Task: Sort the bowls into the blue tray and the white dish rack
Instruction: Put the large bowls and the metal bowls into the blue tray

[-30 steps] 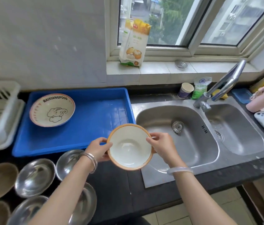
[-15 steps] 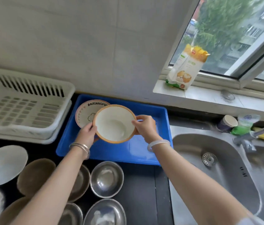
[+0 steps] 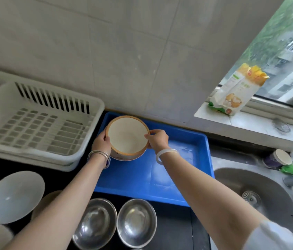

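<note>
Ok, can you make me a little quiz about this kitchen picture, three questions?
1. True or false: the left hand and the right hand both hold the orange-rimmed bowl.
2. That bowl is above: A the sink, B the blue tray, C the rack.
3. Fill in: the two shiny bowls in front of the tray are made of ____.
Key: 1 true; 2 B; 3 steel.

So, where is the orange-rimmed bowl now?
Head view: the orange-rimmed bowl is over the far left corner of the blue tray, held between the left hand and right hand, beside the white dish rack.
</note>
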A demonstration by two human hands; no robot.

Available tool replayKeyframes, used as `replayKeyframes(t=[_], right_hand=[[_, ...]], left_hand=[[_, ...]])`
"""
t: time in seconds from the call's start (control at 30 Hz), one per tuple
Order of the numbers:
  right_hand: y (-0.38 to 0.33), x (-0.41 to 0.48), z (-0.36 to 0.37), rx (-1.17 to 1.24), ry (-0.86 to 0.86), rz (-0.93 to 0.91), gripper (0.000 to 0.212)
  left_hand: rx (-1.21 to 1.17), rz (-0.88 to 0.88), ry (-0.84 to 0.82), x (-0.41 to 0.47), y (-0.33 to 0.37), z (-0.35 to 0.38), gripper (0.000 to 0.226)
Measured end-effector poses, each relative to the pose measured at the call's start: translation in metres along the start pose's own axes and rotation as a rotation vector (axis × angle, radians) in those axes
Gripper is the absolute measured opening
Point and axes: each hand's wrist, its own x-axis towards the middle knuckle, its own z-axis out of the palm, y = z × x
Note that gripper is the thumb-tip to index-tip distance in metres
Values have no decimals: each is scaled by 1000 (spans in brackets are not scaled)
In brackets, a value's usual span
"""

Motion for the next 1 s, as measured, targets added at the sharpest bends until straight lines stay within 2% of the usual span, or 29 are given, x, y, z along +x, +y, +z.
replayKeyframes(t=[0.1,0.37,0.53,0.9,1.0], right_hand=[[6,5,9,-26,17,16,28],[13,11,18,-67,37,-24,20],[20,9,20,-75,21,-76,19],[27,1,14,14,-111,-56,25],[28,-9,3,107,-161,-21,35]], left_hand=[[22,-4,-3,6,-4,1,40],[64,15,13,17,-16,5,40],[67,9,82,17,-18,7,37],[-92,11,132,1,-19,15,40],[-255,-10,107,-11,-20,9,40]])
